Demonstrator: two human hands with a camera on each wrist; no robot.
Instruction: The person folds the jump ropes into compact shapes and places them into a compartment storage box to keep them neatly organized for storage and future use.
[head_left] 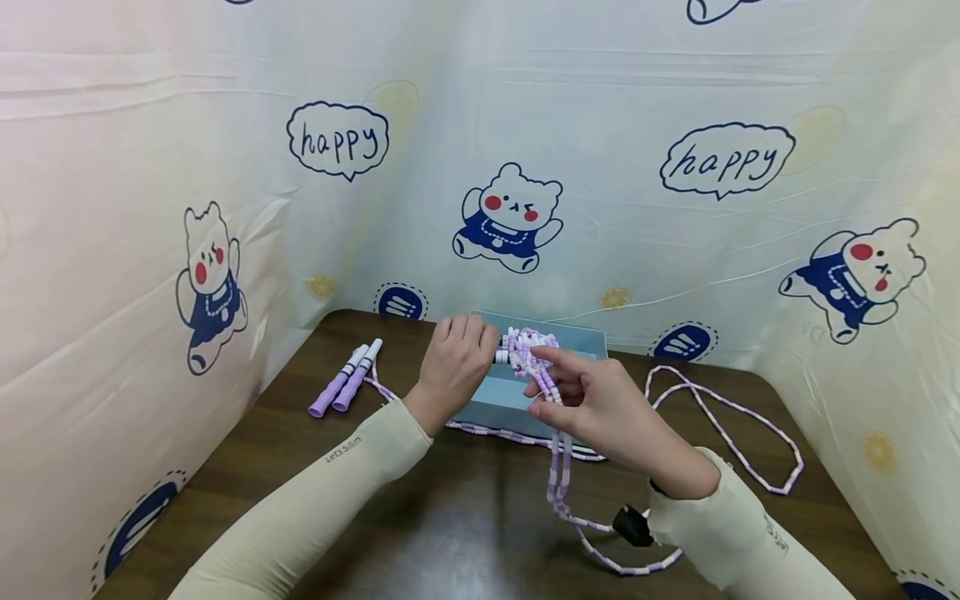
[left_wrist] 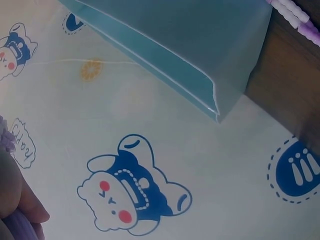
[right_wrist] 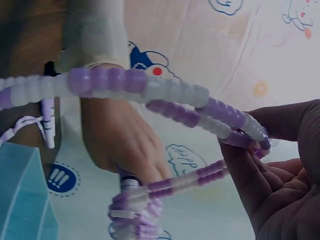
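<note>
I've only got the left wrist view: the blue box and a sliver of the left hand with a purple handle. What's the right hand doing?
Observer: The right hand holds a doubled run of beaded rope, as the right wrist view shows up close.
Operator: Any other handles around?
Observer: Yes, two purple-and-white handles lie side by side on the table, left of the blue box in the head view.
Operator: And on the box's other side?
Observer: A loop of rope lies on the table to the right of the box.
</note>
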